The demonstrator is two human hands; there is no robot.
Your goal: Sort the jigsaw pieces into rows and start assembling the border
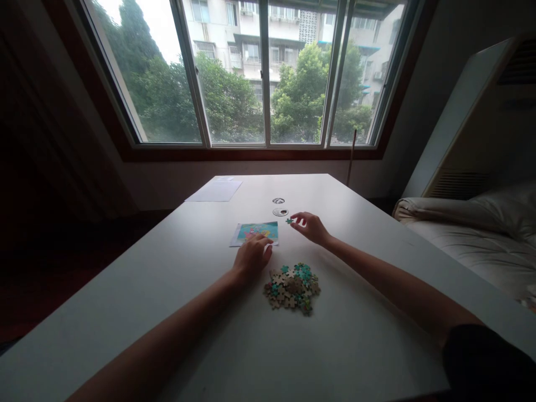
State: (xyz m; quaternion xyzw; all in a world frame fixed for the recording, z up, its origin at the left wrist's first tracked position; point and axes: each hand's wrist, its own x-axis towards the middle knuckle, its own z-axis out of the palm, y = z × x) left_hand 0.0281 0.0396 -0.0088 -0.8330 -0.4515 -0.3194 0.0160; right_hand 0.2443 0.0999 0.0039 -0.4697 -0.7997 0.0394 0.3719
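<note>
A pile of loose jigsaw pieces [292, 287] lies on the white table [343, 346] in front of me. Beyond it lies a small colourful puzzle picture [256, 232]. My left hand [251, 258] rests on the table at the picture's near edge, fingers curled loosely, fingertips touching the picture. My right hand [310, 226] is to the right of the picture and pinches a small teal puzzle piece [288, 221] between thumb and fingers, just above the tabletop.
Two small round things [280, 206] sit on the table behind the picture. A sheet of paper [215, 190] lies at the far left corner. A padded seat [473, 229] stands to the right. A wide window [259, 72] fills the far wall.
</note>
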